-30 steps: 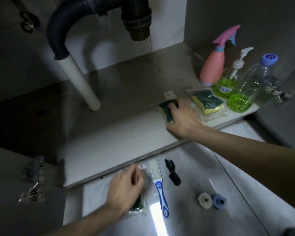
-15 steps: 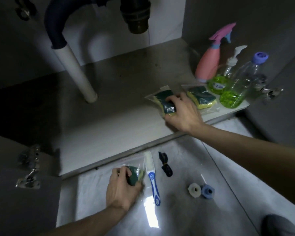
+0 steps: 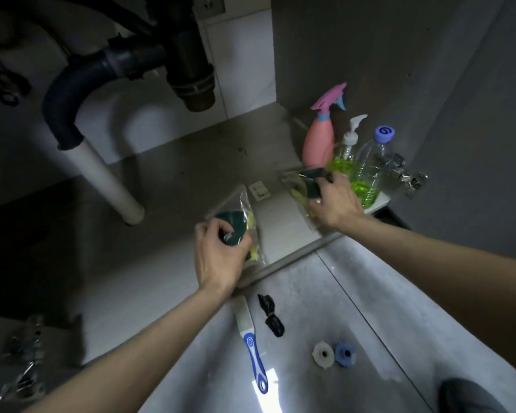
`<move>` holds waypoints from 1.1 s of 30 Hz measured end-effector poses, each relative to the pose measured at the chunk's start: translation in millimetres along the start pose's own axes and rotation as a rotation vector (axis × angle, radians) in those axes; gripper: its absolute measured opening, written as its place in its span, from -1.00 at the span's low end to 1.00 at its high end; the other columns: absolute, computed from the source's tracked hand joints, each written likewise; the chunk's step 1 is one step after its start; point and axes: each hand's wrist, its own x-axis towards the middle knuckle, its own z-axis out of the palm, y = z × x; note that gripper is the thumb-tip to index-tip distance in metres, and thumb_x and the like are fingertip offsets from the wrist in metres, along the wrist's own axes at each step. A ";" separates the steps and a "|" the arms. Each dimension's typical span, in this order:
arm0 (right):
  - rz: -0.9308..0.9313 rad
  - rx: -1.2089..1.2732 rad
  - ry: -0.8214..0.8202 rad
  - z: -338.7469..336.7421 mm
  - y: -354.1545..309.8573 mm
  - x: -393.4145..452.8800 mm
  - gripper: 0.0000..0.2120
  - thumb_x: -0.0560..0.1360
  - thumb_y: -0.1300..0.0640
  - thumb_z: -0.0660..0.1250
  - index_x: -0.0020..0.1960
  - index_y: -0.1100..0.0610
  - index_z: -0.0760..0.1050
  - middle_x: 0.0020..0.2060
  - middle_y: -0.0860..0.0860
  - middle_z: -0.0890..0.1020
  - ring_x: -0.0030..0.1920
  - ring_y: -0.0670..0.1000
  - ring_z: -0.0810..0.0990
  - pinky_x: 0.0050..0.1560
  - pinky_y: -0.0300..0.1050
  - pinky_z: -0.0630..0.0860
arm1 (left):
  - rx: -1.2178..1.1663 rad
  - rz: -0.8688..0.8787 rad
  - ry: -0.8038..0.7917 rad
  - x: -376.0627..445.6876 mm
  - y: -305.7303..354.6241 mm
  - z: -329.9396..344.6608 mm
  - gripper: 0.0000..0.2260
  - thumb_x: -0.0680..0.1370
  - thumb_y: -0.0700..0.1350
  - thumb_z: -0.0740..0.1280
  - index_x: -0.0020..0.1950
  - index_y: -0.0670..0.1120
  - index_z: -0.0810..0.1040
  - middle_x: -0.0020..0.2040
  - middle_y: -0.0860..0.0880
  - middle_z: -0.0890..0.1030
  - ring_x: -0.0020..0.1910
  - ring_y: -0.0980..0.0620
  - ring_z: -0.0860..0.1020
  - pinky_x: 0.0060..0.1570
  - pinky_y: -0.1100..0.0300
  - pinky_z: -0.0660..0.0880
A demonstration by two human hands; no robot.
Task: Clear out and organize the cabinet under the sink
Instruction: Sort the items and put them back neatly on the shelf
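Green bagged sponge (image 3: pixel 236 231) in left hand (image 3: pixel 218 257) grip, over cabinet floor (image 3: pixel 173 180)

I see crinkly glossy clear plastic wrap (image 3: pixel 245 204) over a green-and-yellow sponge, a matt pink plastic spray bottle (image 3: pixel 319 141), and a shiny metal cabinet hinge (image 3: pixel 411 180).

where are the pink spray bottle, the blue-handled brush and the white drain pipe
pink spray bottle (image 3: pixel 318 141): head view, on its pink body
blue-handled brush (image 3: pixel 255 357): head view, on the blue handle
white drain pipe (image 3: pixel 105 177): head view, on the white shaft
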 end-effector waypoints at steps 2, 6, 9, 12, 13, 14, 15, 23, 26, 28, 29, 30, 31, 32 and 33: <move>-0.010 -0.012 -0.036 3.1 4.1 -1.6 -0.48 0.54 -0.08 0.30 0.42 0.15 0.44 0.39 0.22 0.35 0.39 0.25 0.32 0.37 0.08 0.39 | 0.017 -0.037 -0.015 19.0 8.6 13.5 -0.72 0.37 0.17 0.50 -0.16 0.09 0.45 0.02 0.07 0.40 -0.07 0.04 0.49 -0.15 0.21 0.37; -0.159 -0.015 0.158 3.7 7.4 -6.7 -0.56 0.55 -0.02 0.25 0.34 0.20 0.47 0.36 0.19 0.39 0.36 0.20 0.32 0.34 0.10 0.39 | 0.066 -0.138 -0.103 43.4 10.8 37.7 -0.67 0.36 0.26 0.50 -0.16 0.05 0.53 0.06 -0.01 0.53 0.00 -0.03 0.56 -0.07 0.14 0.50; -0.327 0.086 0.199 11.0 2.9 -18.1 -0.68 0.55 0.08 0.22 0.25 0.15 0.52 0.19 0.08 0.49 0.19 0.11 0.40 0.11 0.06 0.46 | 0.054 -0.231 -0.181 45.6 4.5 53.3 -0.61 0.43 0.30 0.39 -0.26 -0.03 0.60 -0.13 -0.02 0.65 -0.06 -0.08 0.63 -0.11 0.12 0.54; -0.397 0.123 0.102 24.1 -10.0 -31.2 -0.77 0.58 0.10 0.18 0.15 0.08 0.55 0.08 -0.01 0.53 0.09 0.04 0.44 -0.03 -0.05 0.39 | 0.063 -0.257 -0.182 49.0 -4.5 52.7 -0.67 0.52 0.20 0.22 -0.19 -0.03 0.57 -0.07 -0.06 0.66 0.02 -0.16 0.61 -0.04 0.12 0.50; -0.411 0.103 0.074 28.7 -16.7 -34.3 -0.78 0.59 0.08 0.18 0.13 0.08 0.54 0.08 -0.02 0.53 0.10 0.05 0.46 -0.04 -0.05 0.39 | 0.062 -0.249 -0.173 52.3 -8.8 47.5 -0.69 0.53 0.18 0.21 -0.14 -0.01 0.58 -0.03 -0.07 0.68 0.04 -0.16 0.61 0.01 0.09 0.52; -0.418 0.072 0.046 32.6 -24.3 -37.4 -0.76 0.59 0.03 0.17 0.14 0.08 0.54 0.10 0.00 0.53 0.13 0.07 0.46 -0.04 -0.05 0.42 | 0.062 -0.237 -0.164 56.1 -14.0 41.0 -0.71 0.53 0.16 0.21 -0.11 0.00 0.59 -0.02 -0.07 0.69 0.04 -0.15 0.62 0.06 0.07 0.54; -0.411 0.034 0.014 36.1 -32.9 -40.4 -0.70 0.59 -0.05 0.17 0.17 0.09 0.52 0.13 0.02 0.52 0.16 0.10 0.47 -0.02 -0.02 0.44 | 0.068 -0.223 -0.153 59.7 -20.2 33.6 -0.73 0.53 0.15 0.21 -0.12 0.01 0.60 -0.02 -0.07 0.70 0.04 -0.14 0.63 0.08 0.04 0.56; -0.191 -0.126 -0.159 60.1 -80.9 -52.4 -0.13 0.33 -0.30 0.42 0.44 0.14 0.22 0.29 0.13 0.37 0.24 0.15 0.44 0.04 0.07 0.52 | 0.345 0.007 -0.102 33.7 -65.0 -6.9 -0.78 0.48 0.12 0.18 -0.13 0.04 0.56 -0.17 0.00 0.66 -0.10 -0.15 0.60 -0.16 0.08 0.50; -0.210 0.045 -0.115 49.7 -83.2 -52.6 -0.26 0.30 -0.09 0.47 0.37 0.12 0.28 0.25 0.11 0.37 0.17 0.14 0.47 0.05 0.07 0.55 | 0.221 0.241 -0.107 -1.7 -75.7 -15.7 -0.84 0.53 0.08 0.17 -0.11 0.07 0.50 -0.22 0.12 0.63 -0.23 -0.01 0.60 -0.22 0.11 0.50; -0.276 0.113 0.007 35.0 -80.3 -49.5 -0.35 0.34 -0.07 0.43 0.34 0.12 0.32 0.24 0.11 0.37 0.16 0.14 0.48 0.05 0.06 0.54 | 0.172 0.389 -0.191 -28.1 -84.5 -16.0 -0.86 0.56 0.05 0.16 -0.05 0.09 0.50 -0.23 0.16 0.61 -0.30 0.09 0.56 -0.26 0.16 0.46; -0.305 0.127 0.082 25.7 -76.6 -45.9 -0.39 0.36 -0.06 0.40 0.33 0.13 0.34 0.25 0.11 0.37 0.16 0.15 0.48 0.04 0.05 0.54 | 0.193 0.429 -0.249 -39.8 -89.0 -14.4 -0.86 0.56 0.05 0.16 -0.03 0.09 0.49 -0.28 0.16 0.58 -0.35 0.11 0.53 -0.28 0.16 0.44; -0.322 0.129 0.146 16.2 -71.4 -41.6 -0.41 0.37 -0.05 0.38 0.32 0.14 0.34 0.26 0.12 0.37 0.16 0.16 0.48 0.04 0.06 0.53 | 0.236 0.445 -0.312 -50.3 -94.4 -12.2 -0.86 0.55 0.06 0.15 -0.03 0.10 0.47 -0.32 0.15 0.54 -0.38 0.11 0.49 -0.31 0.16 0.43; -0.326 0.112 0.196 7.0 -64.9 -36.0 -0.43 0.39 -0.04 0.37 0.33 0.15 0.35 0.28 0.13 0.37 0.18 0.18 0.47 0.05 0.08 0.53 | 0.291 0.443 -0.375 -58.1 -99.5 -9.7 -0.87 0.54 0.06 0.13 -0.05 0.10 0.45 -0.34 0.15 0.52 -0.40 0.10 0.47 -0.33 0.15 0.40; -0.312 0.079 0.226 -1.7 -56.7 -29.8 -0.43 0.40 -0.02 0.36 0.34 0.16 0.35 0.31 0.15 0.37 0.21 0.20 0.46 0.09 0.11 0.52 | 0.349 0.427 -0.433 -64.1 -103.8 -7.6 -0.87 0.53 0.07 0.12 -0.07 0.11 0.43 -0.34 0.14 0.51 -0.39 0.09 0.45 -0.34 0.14 0.37; -0.278 0.042 0.234 -9.3 -48.0 -23.9 -0.42 0.42 -0.01 0.36 0.36 0.18 0.34 0.34 0.17 0.37 0.24 0.23 0.45 0.14 0.15 0.51 | 0.406 0.399 -0.483 -68.3 -107.4 -5.0 -0.86 0.51 0.09 0.10 -0.10 0.10 0.41 -0.32 0.13 0.52 -0.37 0.07 0.46 -0.33 0.14 0.35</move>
